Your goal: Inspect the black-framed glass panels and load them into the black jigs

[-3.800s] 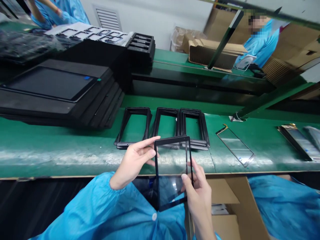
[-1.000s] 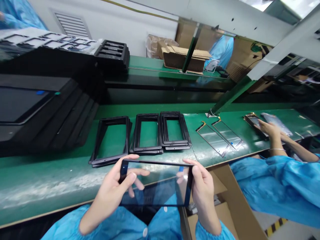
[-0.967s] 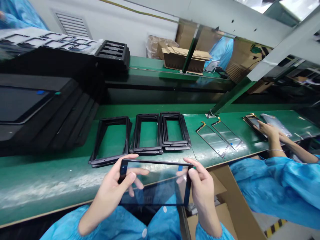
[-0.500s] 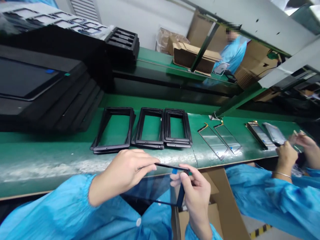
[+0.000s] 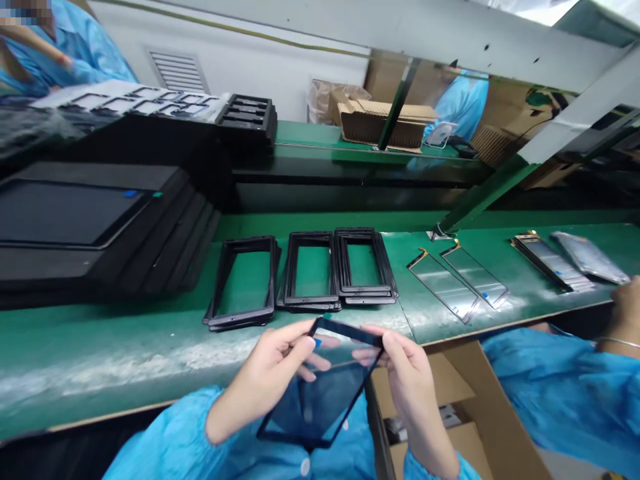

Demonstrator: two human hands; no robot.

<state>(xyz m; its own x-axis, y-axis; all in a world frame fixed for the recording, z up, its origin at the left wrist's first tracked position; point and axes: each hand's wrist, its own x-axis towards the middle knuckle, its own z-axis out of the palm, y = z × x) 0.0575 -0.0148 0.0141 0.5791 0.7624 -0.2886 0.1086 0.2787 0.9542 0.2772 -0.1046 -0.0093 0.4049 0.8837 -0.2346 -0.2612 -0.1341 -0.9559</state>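
A black-bordered glass touch panel [image 5: 325,393], see-through in the middle with a small blue tab near one corner, is held tilted in front of my body. My left hand [image 5: 277,363] grips its upper left corner, thumb on the near face and fingers showing through behind the glass. At the upper right corner, my right hand [image 5: 405,363] pinches the edge the same way. Just beyond my hands, black rectangular frames lie in a left stack [image 5: 243,320], a middle stack [image 5: 310,300] and a right stack [image 5: 367,291] on the green bench [image 5: 125,360].
Large black foam trays [image 5: 165,233] are piled at left, a dark panel on top. Two clear panels [image 5: 445,287] and more stacked panels [image 5: 545,260] lie at right. An open cardboard box [image 5: 500,407] stands below the bench edge. A co-worker's sleeve [image 5: 560,387] is at right.
The touch panel has been turned, its blue tab going from the right side to the upper left. Both hands have shifted grip to its upper corners. The view has tilted, and the co-worker's hands moved right.
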